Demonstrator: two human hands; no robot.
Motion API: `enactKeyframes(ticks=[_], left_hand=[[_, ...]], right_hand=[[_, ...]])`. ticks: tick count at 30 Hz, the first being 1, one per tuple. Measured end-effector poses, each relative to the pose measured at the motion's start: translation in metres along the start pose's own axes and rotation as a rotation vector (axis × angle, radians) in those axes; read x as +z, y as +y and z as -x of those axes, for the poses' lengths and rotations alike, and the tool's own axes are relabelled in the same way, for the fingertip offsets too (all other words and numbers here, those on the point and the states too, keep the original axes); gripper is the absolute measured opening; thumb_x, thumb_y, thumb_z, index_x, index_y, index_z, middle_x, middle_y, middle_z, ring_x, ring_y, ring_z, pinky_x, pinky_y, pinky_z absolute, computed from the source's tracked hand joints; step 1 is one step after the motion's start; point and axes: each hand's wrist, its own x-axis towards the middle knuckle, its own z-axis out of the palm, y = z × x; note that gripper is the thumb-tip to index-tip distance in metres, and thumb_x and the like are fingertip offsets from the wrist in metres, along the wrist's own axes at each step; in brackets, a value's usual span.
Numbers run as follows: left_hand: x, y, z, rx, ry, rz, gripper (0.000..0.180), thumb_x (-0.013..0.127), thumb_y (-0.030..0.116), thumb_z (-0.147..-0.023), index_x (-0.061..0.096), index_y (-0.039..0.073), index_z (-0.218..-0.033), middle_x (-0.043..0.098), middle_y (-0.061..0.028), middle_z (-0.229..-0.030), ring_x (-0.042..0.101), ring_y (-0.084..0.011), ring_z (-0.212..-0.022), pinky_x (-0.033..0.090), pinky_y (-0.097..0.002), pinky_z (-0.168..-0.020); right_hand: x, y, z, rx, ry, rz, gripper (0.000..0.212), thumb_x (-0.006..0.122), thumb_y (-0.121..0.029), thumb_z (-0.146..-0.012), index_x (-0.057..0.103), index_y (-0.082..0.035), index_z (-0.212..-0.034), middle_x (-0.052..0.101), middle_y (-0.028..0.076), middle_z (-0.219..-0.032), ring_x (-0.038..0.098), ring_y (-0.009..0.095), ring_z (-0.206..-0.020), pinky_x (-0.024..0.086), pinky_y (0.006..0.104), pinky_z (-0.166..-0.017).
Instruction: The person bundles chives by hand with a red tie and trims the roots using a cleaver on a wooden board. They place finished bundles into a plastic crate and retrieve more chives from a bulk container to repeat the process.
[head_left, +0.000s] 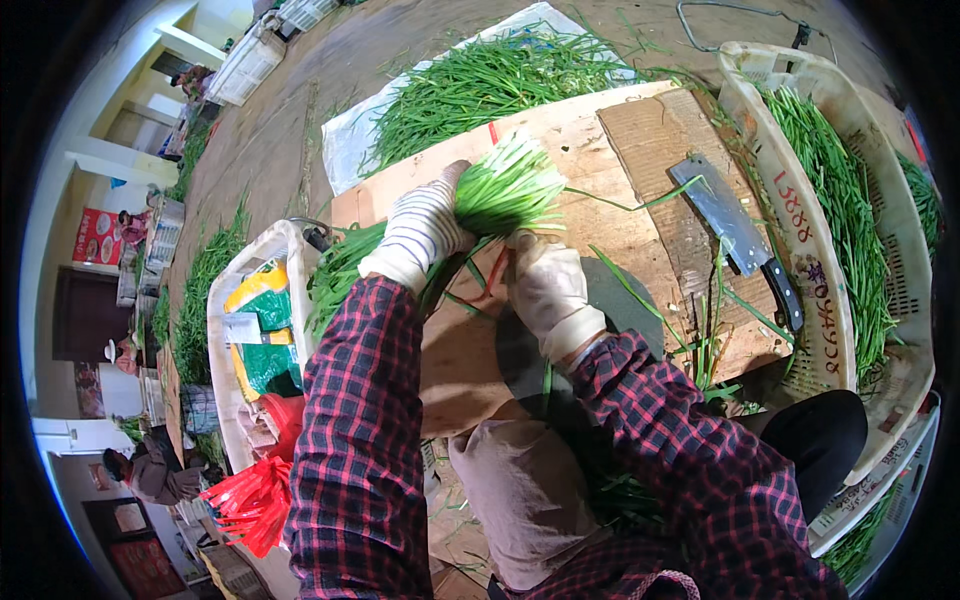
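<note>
A thick bunch of garlic chives [515, 185] lies across the wooden board [460, 375], its pale stem ends pointing up and right. My left hand [425, 225], in a white glove with dark stripes, is closed around the bunch. The green leaves [340, 265] trail off left behind my left forearm. Just below the stems, my right hand [550, 290], in a plain off-white glove, is closed with its fingertips against the bunch. A narrow red strip [497, 268] runs out beside those fingertips and seems pinched in them; the gloved fingers partly hide it.
A cleaver [735, 220] lies on cardboard [640, 135] at the board's right. Loose chives [480, 90] cover a white sheet beyond. Crates flank me: the right crate [810, 260] holds chives, the left crate [225, 350] packets. Red strips [255, 505] hang at lower left. People work far left.
</note>
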Motion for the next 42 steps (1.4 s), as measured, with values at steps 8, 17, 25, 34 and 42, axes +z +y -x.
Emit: enactKeyframes(ticks=[8,17,25,34,42], left_hand=[[0.01,0.0,-0.015,-0.047,-0.129,0.105,0.102,0.09,0.023,-0.05,0.04,0.011,-0.137,0.06,-0.0142,-0.12,0.057,-0.0256,-0.108,0.045,-0.032,-0.097],[0.001,0.012,0.02,-0.062,-0.163,0.027,0.098,0.087,0.027,-0.052,0.042,0.012,-0.137,0.065,-0.0172,-0.111,0.063,-0.0325,-0.102,0.049,-0.0373,-0.089],[0.011,0.014,0.028,-0.104,-0.13,-0.171,0.1,0.086,0.034,-0.054,0.037,0.011,-0.138,0.063,-0.0158,-0.114,0.061,-0.0339,-0.106,0.048,-0.0384,-0.093],[0.035,0.036,0.031,0.013,-0.058,-0.449,0.07,0.068,0.041,-0.074,0.044,0.009,-0.132,0.047,-0.0113,-0.13,0.037,-0.0288,-0.129,0.027,-0.0613,-0.104],[0.08,0.003,0.023,-0.258,0.148,0.309,0.104,0.089,0.032,-0.047,0.039,0.011,-0.136,0.053,-0.0158,-0.125,0.051,-0.0322,-0.117,0.041,-0.0433,-0.101]], right_hand=[[0.012,0.012,-0.007,0.021,-0.242,-0.084,0.017,0.056,-0.015,-0.083,0.064,-0.007,-0.096,0.061,0.018,-0.086,0.061,0.034,-0.077,0.051,0.0436,-0.068],[0.012,-0.013,0.015,-0.039,-0.292,-0.227,0.025,0.053,-0.017,-0.084,0.067,-0.012,-0.104,0.06,0.01,-0.115,0.054,0.03,-0.11,0.047,0.0404,-0.087],[-0.018,-0.01,0.027,-0.114,-0.229,-0.254,0.033,0.054,-0.014,-0.085,0.062,-0.009,-0.116,0.06,0.013,-0.119,0.053,0.033,-0.114,0.047,0.0396,-0.092],[-0.02,0.011,-0.028,-0.029,-0.089,-0.735,0.036,0.057,-0.018,-0.084,0.058,-0.004,-0.117,0.057,0.013,-0.117,0.049,0.03,-0.118,0.045,0.0375,-0.095],[0.021,0.03,-0.055,-0.05,-0.256,-0.021,0.06,0.045,-0.049,-0.092,0.047,-0.009,-0.136,0.034,0.015,-0.15,0.028,0.035,-0.139,0.028,0.0488,-0.11]])
